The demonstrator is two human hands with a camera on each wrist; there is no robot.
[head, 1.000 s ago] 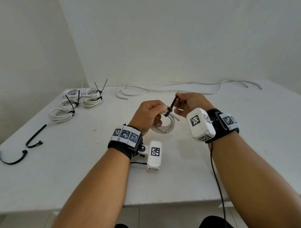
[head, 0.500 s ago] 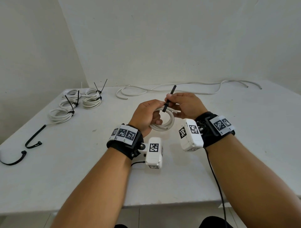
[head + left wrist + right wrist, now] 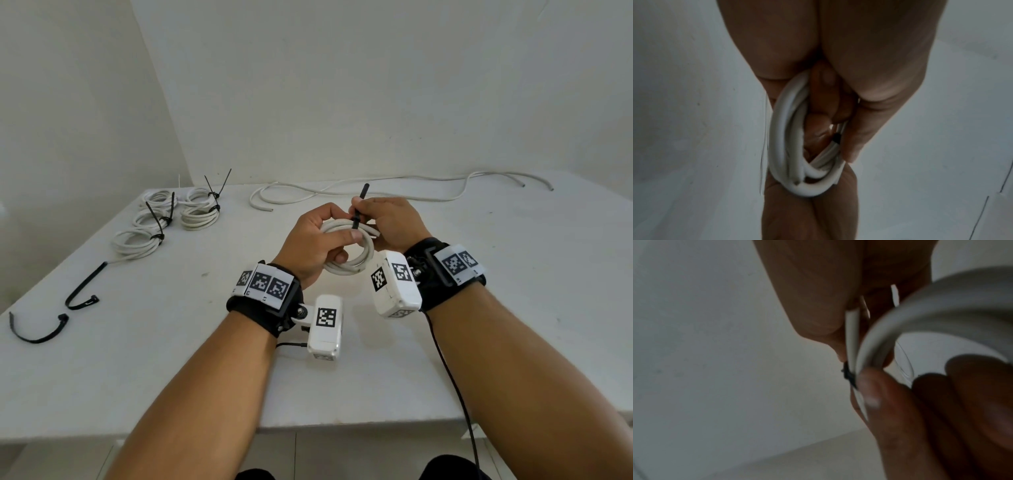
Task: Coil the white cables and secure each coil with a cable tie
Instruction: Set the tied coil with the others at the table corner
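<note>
My left hand [image 3: 322,240] grips a small white cable coil [image 3: 354,262] above the middle of the table, thumb pressed over its top strands. A black cable tie [image 3: 359,209] wraps the top of the coil, and its tail sticks up and away. My right hand [image 3: 387,222] pinches that tie just above the coil. In the left wrist view the coil [image 3: 789,146] hangs edge-on under my curled fingers. The right wrist view, blurred, shows the coil [image 3: 890,331] close up with the tie [image 3: 847,375] around its strands.
Three tied white coils [image 3: 191,212] lie at the table's back left. Two loose black ties [image 3: 84,289] lie near the left edge. A long uncoiled white cable [image 3: 394,190] runs along the back of the white table [image 3: 171,359]. A thin black wire hangs from my right wrist.
The right hand has turned and moved slightly left, now pinching the tie low at the coil. The tie's tail has swung up and stands higher. The coil has tilted flatter.
</note>
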